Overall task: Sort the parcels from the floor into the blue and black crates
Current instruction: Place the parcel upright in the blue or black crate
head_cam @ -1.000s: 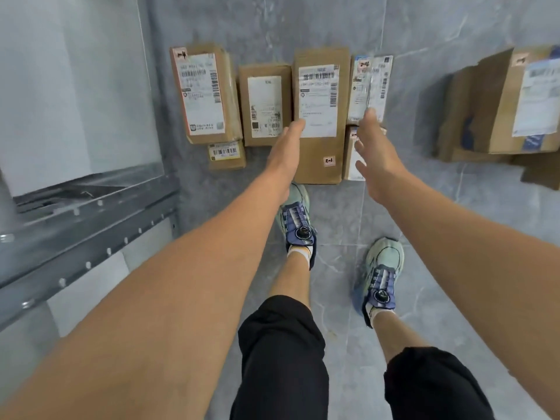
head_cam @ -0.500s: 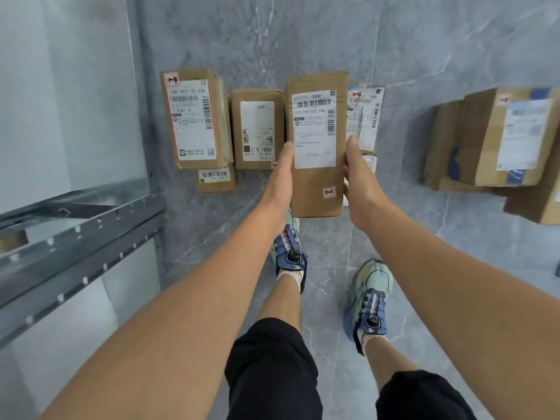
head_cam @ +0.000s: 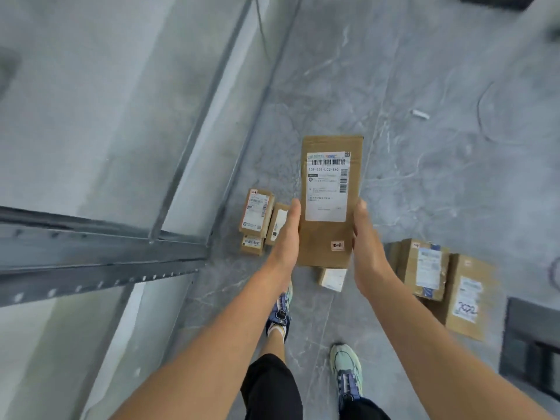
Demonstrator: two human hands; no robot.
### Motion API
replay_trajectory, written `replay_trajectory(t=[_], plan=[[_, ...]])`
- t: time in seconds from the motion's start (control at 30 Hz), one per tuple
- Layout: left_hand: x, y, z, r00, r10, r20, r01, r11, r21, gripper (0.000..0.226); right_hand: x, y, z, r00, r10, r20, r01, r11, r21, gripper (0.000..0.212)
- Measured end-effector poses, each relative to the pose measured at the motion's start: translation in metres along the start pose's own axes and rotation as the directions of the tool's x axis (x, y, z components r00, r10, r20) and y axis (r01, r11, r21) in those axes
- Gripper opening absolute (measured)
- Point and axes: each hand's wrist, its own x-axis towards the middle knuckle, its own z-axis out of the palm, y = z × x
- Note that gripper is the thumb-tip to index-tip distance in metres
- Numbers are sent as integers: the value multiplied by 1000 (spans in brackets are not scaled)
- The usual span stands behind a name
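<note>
your left hand [head_cam: 286, 237] and right hand [head_cam: 365, 247] press flat against the tall parcel [head_cam: 328, 234], apparently clear of the floor [head_cam: 424, 177].

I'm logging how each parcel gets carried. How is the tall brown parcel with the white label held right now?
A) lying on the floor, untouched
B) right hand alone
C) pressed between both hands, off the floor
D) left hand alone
C: the left hand and right hand press its opposite long sides, holding the tall brown parcel above the floor.
</note>
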Motion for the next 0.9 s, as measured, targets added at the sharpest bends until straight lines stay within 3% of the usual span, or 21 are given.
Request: replay_trajectory(t=[0.17, 0.27, 0.47, 0.63, 0.9], plan=[[-117, 69, 9, 986, 144, -86, -150, 986, -69, 45, -98, -87, -3, 981, -165, 102, 171, 984, -53, 52], [-195, 101, 10, 951, 266, -159, -277, 960, -48, 39, -163, -134, 1, 947, -239, 214, 263, 960, -93, 61], [-330, 125, 3, 849, 444, -285, -467, 884, -12, 45, -286, -189, 16, 850, -376, 369, 435, 896, -87, 53], [-441, 110, -13, 758, 500, -418, -543, 839, 17, 42, -377, -190, 35, 770, -403, 495, 496, 865, -68, 48], [-608, 11, -55, 630, 462, -624, -608, 793, -27, 40, -528, -117, 87, 610, -384, 693, 588, 806, -71, 45]])
